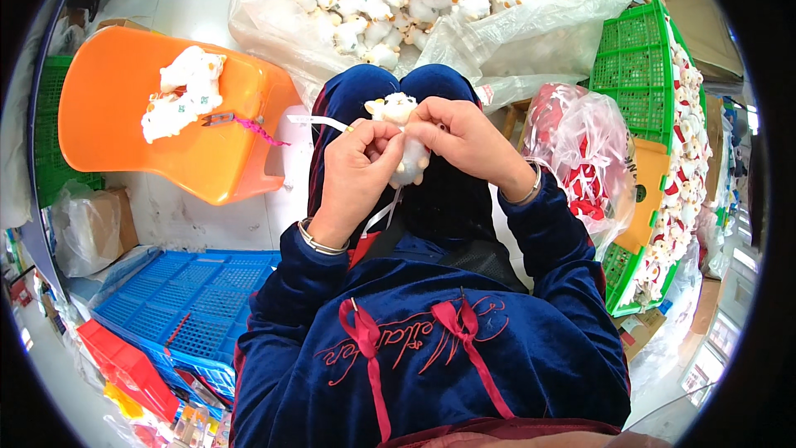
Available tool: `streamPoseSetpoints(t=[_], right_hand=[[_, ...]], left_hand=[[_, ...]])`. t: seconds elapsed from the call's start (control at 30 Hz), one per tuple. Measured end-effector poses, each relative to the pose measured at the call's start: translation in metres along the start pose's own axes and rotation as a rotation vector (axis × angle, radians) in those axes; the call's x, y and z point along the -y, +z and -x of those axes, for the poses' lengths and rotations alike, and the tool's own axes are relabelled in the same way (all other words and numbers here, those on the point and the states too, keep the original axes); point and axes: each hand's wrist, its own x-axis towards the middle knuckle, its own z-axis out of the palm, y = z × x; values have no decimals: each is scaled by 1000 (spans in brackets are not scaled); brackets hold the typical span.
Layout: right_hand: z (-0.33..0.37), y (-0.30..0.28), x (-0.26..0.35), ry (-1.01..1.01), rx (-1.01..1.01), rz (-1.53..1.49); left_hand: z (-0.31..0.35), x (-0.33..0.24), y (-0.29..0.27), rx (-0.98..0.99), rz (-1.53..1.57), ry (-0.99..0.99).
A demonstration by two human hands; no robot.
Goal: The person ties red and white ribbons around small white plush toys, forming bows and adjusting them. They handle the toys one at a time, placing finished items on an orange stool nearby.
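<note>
Above my lap I hold a small plush animal (407, 168) with a white head, a pale grey body and yellowish ears. Its face points up and away from me. My left hand (358, 168) pinches at its neck from the left, thumb and forefinger together. From the other side, my right hand (468, 139) pinches at the same spot with bent fingers. Whatever thin piece lies between the fingertips is hidden. A white ribbon (319, 121) sticks out to the left behind my left hand, and another ribbon end hangs below the toy.
On an orange stool (108, 108) at left lie white plush toys (186, 87) and small snips (220, 119) with a pink cord. A plastic bag (514, 50) of plush toys lies ahead. Right are a bag of red pieces (584, 174) and a green crate (634, 75); lower left, a blue crate (182, 290).
</note>
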Motion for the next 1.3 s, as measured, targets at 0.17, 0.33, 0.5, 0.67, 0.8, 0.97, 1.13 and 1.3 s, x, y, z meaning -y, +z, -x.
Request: streamPoseSetpoints(t=[0.17, 0.33, 0.5, 0.67, 0.8, 0.97, 1.13, 1.3], right_hand=[[0, 1, -1, -52, -37, 8], [2, -2, 0, -11, -77, 13], [1, 0, 0, -61, -135, 18], [-2, -9, 4, -6, -152, 32], [0, -24, 4, 8, -64, 271], [-1, -32, 19, 134, 148, 342], [-2, -31, 30, 245, 98, 69], [-7, -35, 15, 198, 65, 180]], left_hand=[[-2, -7, 5, -33, -98, 160], [-9, 1, 8, -5, -136, 284], [-11, 5, 10, 4, 36, 167], [-10, 11, 13, -34, 21, 187], [-10, 11, 13, -44, -19, 245], [-14, 17, 11, -33, -64, 337], [-18, 20, 7, 1, -55, 372], [-18, 13, 3, 26, -106, 386]])
